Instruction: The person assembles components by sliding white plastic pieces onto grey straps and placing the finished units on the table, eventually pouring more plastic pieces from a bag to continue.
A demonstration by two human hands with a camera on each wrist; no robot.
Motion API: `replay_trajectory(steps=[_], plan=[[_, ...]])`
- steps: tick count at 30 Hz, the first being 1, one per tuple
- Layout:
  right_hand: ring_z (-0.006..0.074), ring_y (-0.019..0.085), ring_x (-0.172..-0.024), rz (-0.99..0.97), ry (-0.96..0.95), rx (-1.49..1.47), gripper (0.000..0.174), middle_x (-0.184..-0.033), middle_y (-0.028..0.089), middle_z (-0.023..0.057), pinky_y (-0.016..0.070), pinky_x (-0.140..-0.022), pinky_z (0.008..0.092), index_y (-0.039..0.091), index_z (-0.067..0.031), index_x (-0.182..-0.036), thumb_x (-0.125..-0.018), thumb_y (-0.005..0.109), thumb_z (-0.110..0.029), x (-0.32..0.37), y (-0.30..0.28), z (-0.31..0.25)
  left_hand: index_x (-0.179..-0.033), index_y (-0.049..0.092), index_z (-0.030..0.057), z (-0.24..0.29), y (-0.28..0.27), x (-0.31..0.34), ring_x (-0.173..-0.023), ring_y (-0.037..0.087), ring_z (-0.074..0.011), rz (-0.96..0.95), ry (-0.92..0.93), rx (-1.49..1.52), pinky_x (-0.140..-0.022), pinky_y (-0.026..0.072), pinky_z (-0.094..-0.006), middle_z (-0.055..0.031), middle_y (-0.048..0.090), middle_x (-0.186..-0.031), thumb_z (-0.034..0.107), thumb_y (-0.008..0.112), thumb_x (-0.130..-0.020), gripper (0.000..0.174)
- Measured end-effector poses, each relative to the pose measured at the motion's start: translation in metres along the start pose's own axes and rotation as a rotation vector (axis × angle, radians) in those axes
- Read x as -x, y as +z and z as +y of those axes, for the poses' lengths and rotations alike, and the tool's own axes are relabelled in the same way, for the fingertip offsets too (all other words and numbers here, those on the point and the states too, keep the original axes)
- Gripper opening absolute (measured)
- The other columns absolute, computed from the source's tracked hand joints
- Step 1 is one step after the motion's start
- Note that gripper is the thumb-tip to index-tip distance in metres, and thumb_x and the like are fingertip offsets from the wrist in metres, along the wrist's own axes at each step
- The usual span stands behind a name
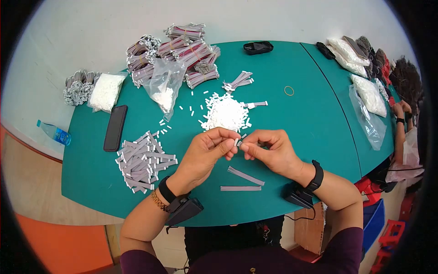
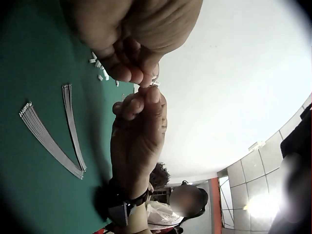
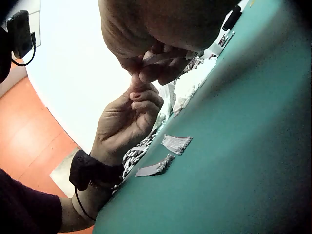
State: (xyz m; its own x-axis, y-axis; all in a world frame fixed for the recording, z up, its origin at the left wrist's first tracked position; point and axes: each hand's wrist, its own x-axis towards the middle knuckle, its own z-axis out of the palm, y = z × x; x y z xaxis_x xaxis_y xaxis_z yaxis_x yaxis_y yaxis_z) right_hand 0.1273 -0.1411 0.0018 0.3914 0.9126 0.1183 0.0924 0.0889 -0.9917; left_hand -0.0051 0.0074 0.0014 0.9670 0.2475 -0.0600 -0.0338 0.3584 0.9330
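Observation:
Over the table's front middle, my two hands meet at the fingertips. The left hand point(image 1: 203, 153) pinches a small white connector point(image 1: 236, 142) between thumb and fingers. Right against it, the right hand point(image 1: 276, 153) pinches a short grey ribbon cable; its strip point(image 3: 163, 58) runs under the curled fingers in the right wrist view, and most of it is hidden. Below the hands lie two flat ribbon cables, one slanted point(image 1: 245, 175) and one level point(image 1: 241, 188). Just beyond the fingers is a heap of white connectors point(image 1: 226, 112), with several scattered to its left.
Left of the left forearm lies a pile of ribbon cables with white ends point(image 1: 143, 160), near a black phone point(image 1: 115, 128). Bundled cables point(image 1: 191, 52) and bags of white pieces point(image 1: 107, 91) line the back. Another person's hands point(image 1: 401, 108) show at far right.

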Motion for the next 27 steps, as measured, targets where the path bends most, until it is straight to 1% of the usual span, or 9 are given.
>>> replay_trajectory(steps=[18, 27], plan=[[0.0023, 0.052, -0.062, 0.002, -0.007, -0.008, 0.011, -0.068, 0.061, -0.0011, 0.0402, -0.055, 0.0183, 0.066, -0.0018, -0.082, -0.086, 0.062, -0.012, 0.0006, 0.0002, 0.0017, -0.106, 0.058, -0.0026, -0.0020, 0.0020, 0.0015, -0.076, 0.053, -0.0085, -0.007, -0.017, 0.053, -0.070, 0.0441, -0.0218, -0.0047, 0.061, -0.088, 0.011, 0.058, -0.090, 0.021], [0.0010, 0.050, -0.061, -0.003, 0.025, -0.044, 0.012, -0.067, 0.060, -0.0022, 0.0387, -0.054, 0.0177, 0.066, -0.0020, -0.081, -0.087, 0.062, -0.011, 0.0005, 0.0005, 0.0013, -0.105, 0.058, -0.0022, -0.0008, 0.0035, 0.0015, -0.076, 0.053, -0.0086, -0.001, -0.020, 0.050, -0.070, 0.0441, -0.0217, -0.0052, 0.062, -0.089, 0.010, 0.058, -0.089, 0.020]])
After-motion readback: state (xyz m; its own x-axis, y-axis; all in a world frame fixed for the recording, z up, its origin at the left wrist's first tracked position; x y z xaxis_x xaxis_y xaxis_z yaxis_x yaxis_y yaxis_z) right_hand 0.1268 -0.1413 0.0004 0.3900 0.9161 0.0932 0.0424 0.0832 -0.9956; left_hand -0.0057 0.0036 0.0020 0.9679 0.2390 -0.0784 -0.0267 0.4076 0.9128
